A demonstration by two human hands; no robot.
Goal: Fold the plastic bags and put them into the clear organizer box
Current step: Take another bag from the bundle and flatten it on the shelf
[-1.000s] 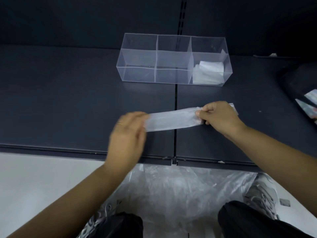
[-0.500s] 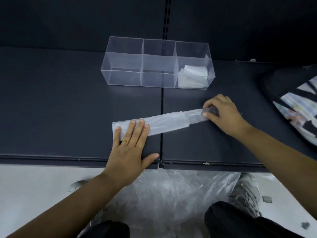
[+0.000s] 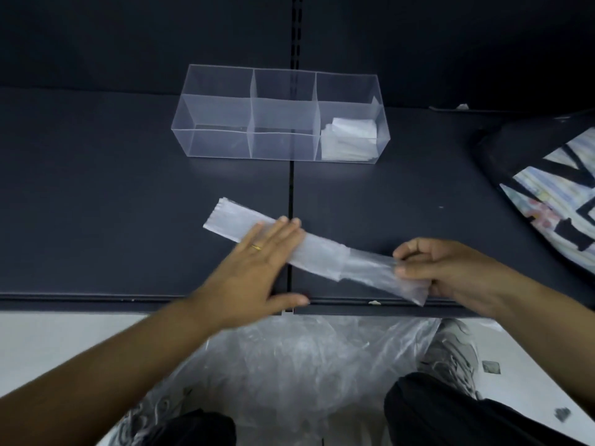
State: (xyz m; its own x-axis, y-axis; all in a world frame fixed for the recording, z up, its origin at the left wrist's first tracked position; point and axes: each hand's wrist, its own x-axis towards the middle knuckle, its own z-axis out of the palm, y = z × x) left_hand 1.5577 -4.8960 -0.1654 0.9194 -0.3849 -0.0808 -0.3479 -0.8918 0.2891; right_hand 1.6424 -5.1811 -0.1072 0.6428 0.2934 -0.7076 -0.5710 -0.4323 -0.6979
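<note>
One bag strip (image 3: 322, 252) lies flat on the dark table (image 3: 128, 188), and from my far-off screen I watch two hands work on it. Its long side runs from about 10 o'clock down to 4 o'clock. The left hand (image 3: 257, 268) lies flat on the middle of the strip, fingers straight, pressing down and holding nothing. The right hand (image 3: 441, 272) has its thumb and fingers curled on the 4 o'clock end and pinches it. That end may be a little off the table, but I cannot be sure. The 10 o'clock end is free, past the left fingertips.

The clear box (image 3: 280, 114) sits at 12 o'clock from the hands, well apart from the strip, with its long side running 9 to 3. I judge the next fold must go along the strip's long line. The right hand has hold of its end, so it looks ready to carry that end over. It is also the hand nearer the filled part of the box.

Now I count: one strip, one box, three parts in the box. The 3 o'clock part holds folded bags (image 3: 351, 136), too blurry to count. One heap of loose bags (image 3: 306, 358) waits at 6 o'clock, below the table edge.
</note>
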